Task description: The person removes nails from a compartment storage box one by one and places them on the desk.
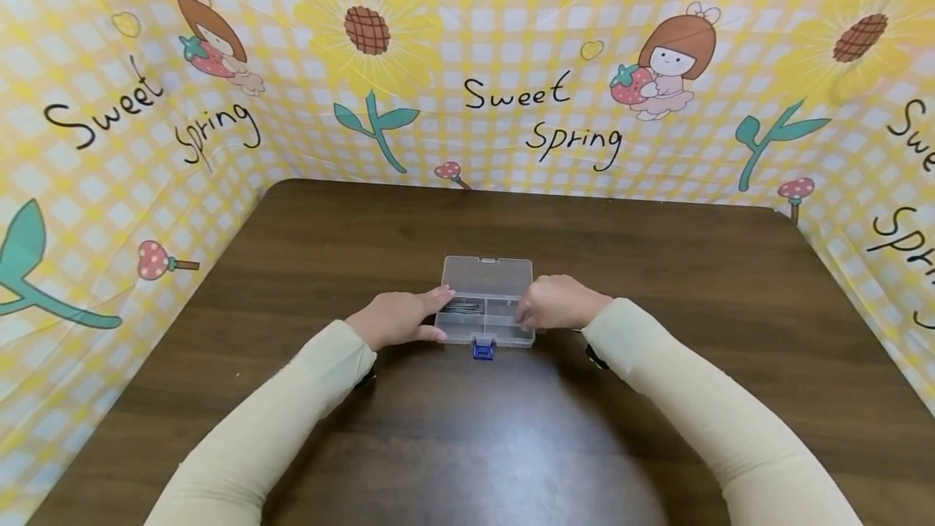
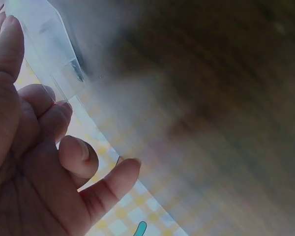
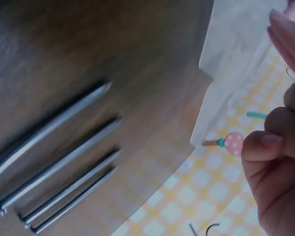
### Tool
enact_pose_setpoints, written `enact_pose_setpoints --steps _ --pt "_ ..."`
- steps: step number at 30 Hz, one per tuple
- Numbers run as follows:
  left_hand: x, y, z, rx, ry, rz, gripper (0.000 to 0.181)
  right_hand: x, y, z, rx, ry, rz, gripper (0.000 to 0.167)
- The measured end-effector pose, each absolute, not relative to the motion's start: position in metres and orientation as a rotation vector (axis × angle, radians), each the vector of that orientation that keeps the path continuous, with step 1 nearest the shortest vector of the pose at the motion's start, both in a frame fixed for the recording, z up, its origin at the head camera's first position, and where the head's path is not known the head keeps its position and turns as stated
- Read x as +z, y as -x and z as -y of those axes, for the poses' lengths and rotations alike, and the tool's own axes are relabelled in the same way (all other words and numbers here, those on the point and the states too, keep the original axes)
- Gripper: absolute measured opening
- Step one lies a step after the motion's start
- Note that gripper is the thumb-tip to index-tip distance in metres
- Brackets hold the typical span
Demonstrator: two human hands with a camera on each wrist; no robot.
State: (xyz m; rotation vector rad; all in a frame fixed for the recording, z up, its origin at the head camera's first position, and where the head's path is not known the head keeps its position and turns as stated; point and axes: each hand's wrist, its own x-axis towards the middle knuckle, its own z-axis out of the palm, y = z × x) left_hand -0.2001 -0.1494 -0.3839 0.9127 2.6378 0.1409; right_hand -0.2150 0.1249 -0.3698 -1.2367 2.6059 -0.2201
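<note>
Left hand (image 1: pixel 394 319), fingers spread, touches the left edge of the clear plastic box (image 1: pixel 462 334); right hand (image 1: pixel 561 303), fingers curled, is at the box's right side, and whether it pinches anything cannot be told. Lid (image 1: pixel 488 276) stands open; metal nails (image 1: pixel 463 308) lie in the box's rear left section, four loose nails (image 3: pixel 61 162) to its right. Box judged light, stiff, slightly slippery, best held by its sides; nails hard, smooth, best taken mid-shank. Brown tabletop (image 1: pixel 380 445) beneath the box; yellow patterned cloth (image 1: pixel 504 31) behind it

Yellow-and-white checked cloth (image 1: pixel 511 23) borders the far edge of the brown, wood-grained tabletop (image 1: pixel 621 242); the clear box (image 1: pixel 488 276) has a blue latch (image 1: pixel 483 350), the nails (image 3: pixel 64 161) silvery.
</note>
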Motion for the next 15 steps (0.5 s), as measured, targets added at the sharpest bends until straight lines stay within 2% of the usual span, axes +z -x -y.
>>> enact_pose_setpoints --steps 6,12,15 --pt "-0.383 0.200 0.149 0.123 -0.915 -2.629 0.075 -0.375 0.211 -0.113 -0.047 1.360 -2.611 0.017" --pt "-0.382 0.202 0.149 0.117 -0.922 -2.636 0.075 -0.376 0.210 -0.106 0.042 1.412 -2.654 0.036" --pt "-0.383 0.203 0.149 0.113 -0.930 -2.637 0.075 -0.377 0.210 -0.105 0.068 1.431 -2.659 0.039"
